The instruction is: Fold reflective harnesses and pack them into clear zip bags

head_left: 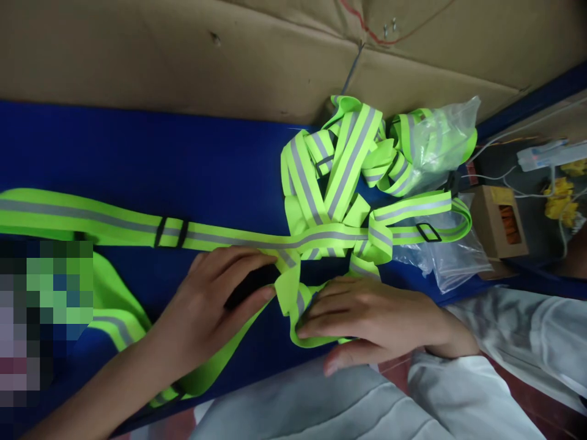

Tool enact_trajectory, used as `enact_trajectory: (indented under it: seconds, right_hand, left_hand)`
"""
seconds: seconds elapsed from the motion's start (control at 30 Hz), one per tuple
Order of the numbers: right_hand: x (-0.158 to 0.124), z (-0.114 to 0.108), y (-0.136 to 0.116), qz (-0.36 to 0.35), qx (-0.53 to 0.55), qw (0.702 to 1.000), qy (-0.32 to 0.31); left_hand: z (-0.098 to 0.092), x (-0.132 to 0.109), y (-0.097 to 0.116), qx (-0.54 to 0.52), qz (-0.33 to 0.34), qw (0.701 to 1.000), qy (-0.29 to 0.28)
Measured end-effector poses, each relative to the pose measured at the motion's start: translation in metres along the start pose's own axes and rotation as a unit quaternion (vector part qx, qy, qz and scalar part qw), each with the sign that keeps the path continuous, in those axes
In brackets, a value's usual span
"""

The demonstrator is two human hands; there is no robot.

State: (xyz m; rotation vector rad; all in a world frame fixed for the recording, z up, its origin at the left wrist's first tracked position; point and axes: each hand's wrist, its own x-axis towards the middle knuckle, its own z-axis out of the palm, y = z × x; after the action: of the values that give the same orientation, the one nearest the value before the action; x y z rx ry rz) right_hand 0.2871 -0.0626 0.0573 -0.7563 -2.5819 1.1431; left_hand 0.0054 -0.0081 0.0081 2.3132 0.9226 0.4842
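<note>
A lime-green reflective strap point(243, 237) with a grey stripe runs across the blue work surface. It carries black sliders point(170, 232). My left hand point(220, 293) is at a fold of the strap, its fingertips touching the band. The thumb is spread apart from the fingers, by the edge of a folded piece point(287, 292). To the right, my right hand point(367, 315) lies palm down over a strap loop point(300, 333), with fingers stretched out and thumb apart. What lies beneath the palm is hidden.
Behind my hands is a tangled heap of similar straps point(330, 159). Clear plastic bags point(440, 140) lie to its right, near a small cardboard box point(498, 220). A cardboard panel point(160, 55) stands along the back. At the left, a blurred-out patch point(46, 318) covers part of the view.
</note>
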Motion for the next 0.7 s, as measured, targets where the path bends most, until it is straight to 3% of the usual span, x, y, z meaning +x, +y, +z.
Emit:
enact_trajectory:
  seconds: [0.1, 0.2, 0.43, 0.57, 0.7]
  right_hand:
    - [0.003, -0.001, 0.001, 0.022, -0.036, 0.999, 0.022]
    - [0.003, 0.0, 0.002, 0.021, -0.054, 0.997, 0.044]
    - [-0.008, -0.001, 0.002, 0.046, -0.074, 0.995, 0.046]
    - [-0.017, -0.012, -0.004, 0.082, 0.024, 0.982, 0.166]
    - [-0.019, -0.018, -0.004, 0.193, 0.037, 0.931, 0.307]
  left_hand:
    - [-0.006, -0.001, 0.006, -0.124, -0.021, 0.992, -0.027]
    - [-0.009, -0.001, 0.01, -0.171, -0.02, 0.985, -0.028]
    - [-0.007, 0.002, 0.009, -0.158, -0.052, 0.983, 0.076]
    - [-0.009, 0.001, 0.01, -0.188, -0.096, 0.971, 0.109]
    - [-0.01, -0.001, 0.014, -0.171, -0.126, 0.971, 0.108]
